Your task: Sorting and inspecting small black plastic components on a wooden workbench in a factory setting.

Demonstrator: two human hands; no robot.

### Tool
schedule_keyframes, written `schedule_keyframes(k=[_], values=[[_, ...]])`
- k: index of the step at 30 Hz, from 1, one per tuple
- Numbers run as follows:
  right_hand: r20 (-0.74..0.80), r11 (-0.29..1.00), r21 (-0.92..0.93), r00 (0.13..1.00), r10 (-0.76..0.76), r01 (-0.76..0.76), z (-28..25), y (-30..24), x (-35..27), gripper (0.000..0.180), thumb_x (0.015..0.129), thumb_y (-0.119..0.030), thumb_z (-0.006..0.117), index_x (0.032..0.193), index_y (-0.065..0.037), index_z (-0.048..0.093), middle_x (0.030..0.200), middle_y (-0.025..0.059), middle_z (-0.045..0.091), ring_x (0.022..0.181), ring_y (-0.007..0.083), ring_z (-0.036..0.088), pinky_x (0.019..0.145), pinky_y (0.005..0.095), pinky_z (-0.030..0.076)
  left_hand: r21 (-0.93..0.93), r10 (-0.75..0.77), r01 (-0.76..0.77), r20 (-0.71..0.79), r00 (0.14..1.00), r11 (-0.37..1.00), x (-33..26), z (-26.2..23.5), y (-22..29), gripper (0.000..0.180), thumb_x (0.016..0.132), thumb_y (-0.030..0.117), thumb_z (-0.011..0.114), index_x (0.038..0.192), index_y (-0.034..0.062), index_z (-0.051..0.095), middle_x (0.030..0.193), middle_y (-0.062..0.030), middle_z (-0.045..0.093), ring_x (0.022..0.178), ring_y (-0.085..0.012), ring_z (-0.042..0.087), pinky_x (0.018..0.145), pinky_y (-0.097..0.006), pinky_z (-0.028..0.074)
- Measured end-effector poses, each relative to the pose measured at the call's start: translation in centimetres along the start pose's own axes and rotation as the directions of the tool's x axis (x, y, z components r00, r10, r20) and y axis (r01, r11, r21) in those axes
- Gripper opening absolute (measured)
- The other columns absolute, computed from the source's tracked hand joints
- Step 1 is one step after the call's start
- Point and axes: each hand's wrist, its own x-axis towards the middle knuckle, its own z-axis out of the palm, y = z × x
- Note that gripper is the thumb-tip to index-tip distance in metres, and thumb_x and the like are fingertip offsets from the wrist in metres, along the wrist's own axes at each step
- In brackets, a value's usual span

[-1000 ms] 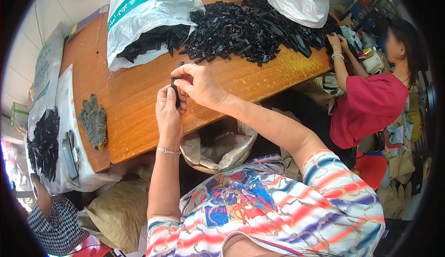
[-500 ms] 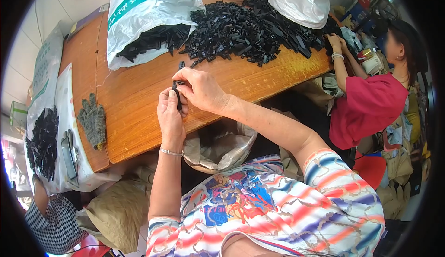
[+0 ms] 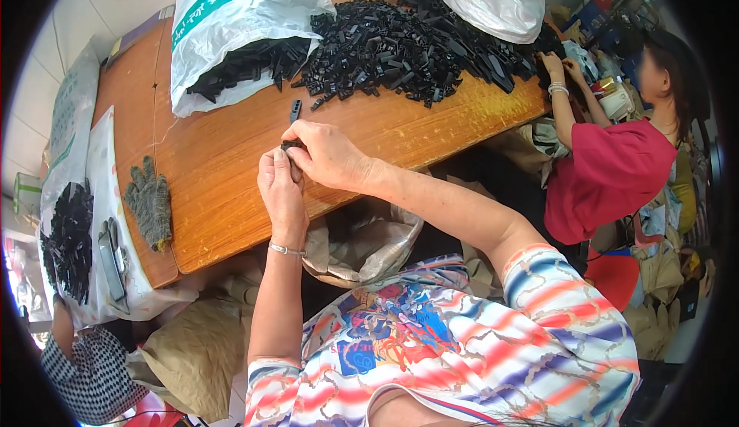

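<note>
Both hands meet above the front edge of the wooden table, pinching a small black plastic part between their fingertips. My left hand grips it from below, thumb upward. From the right, my right hand closes thumb and fingers on its top. Most of the part is hidden by the fingers. Just beyond them, a small black piece with holes lies on the table. Farther back spreads a large heap of black plastic pieces, some spilling from a white woven sack.
A grey knitted glove lies on the table at left. An open paper-lined sack stands below the table edge near me. Another white sack rests on the heap. A co-worker in red works at right; a checked sleeve shows lower left.
The black part has turned between my fingers, so less of its length shows now. My right hand has come slightly down and left. More of the loose piece beyond my fingers is visible.
</note>
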Motion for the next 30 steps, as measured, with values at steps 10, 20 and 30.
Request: schedule_keyframes(k=[10, 20, 30], values=[[-0.111, 0.992, -0.014, 0.986, -0.124, 0.123, 0.1, -0.3, -0.2, 0.016, 0.084, -0.003, 0.058, 0.098, 0.001, 0.051, 0.083, 0.0201, 0.062, 0.079, 0.0374, 0.063, 0.066, 0.0416, 0.05, 0.003, 0.067, -0.067, 0.011, 0.998, 0.998, 0.0, 0.6, 0.8, 0.021, 0.101, 0.02, 0.041, 0.082, 0.0121, 0.048, 0.062, 0.0092, 0.037, 0.051, 0.0003, 0.028, 0.044, -0.017, 0.022], [-0.043, 0.995, -0.047, 0.995, -0.095, 0.093, 0.9, 0.4, -1.3, 0.019, 0.085, -0.007, 0.056, 0.101, -0.002, 0.046, 0.08, 0.0221, 0.062, 0.077, 0.042, 0.061, 0.062, 0.0469, 0.049, -0.105, -0.12, 0.111, -0.086, 0.989, 0.988, -1.0, 0.8, 0.9, 0.024, 0.098, 0.017, 0.045, 0.074, 0.0138, 0.045, 0.057, 0.0104, 0.037, 0.044, 0.0002, 0.026, 0.038, -0.019, 0.019], [0.045, 0.994, -0.086, 0.997, -0.064, 0.068, 1.0, 1.1, -1.6, 0.02, 0.085, -0.009, 0.055, 0.101, -0.001, 0.045, 0.081, 0.0237, 0.062, 0.078, 0.0436, 0.061, 0.063, 0.049, 0.048, 0.015, -0.121, 0.122, -0.064, 0.991, 0.992, -0.4, -0.1, 0.4, 0.021, 0.098, 0.018, 0.046, 0.079, 0.0093, 0.049, 0.058, 0.0083, 0.04, 0.045, 0.0006, 0.029, 0.039, -0.018, 0.021]])
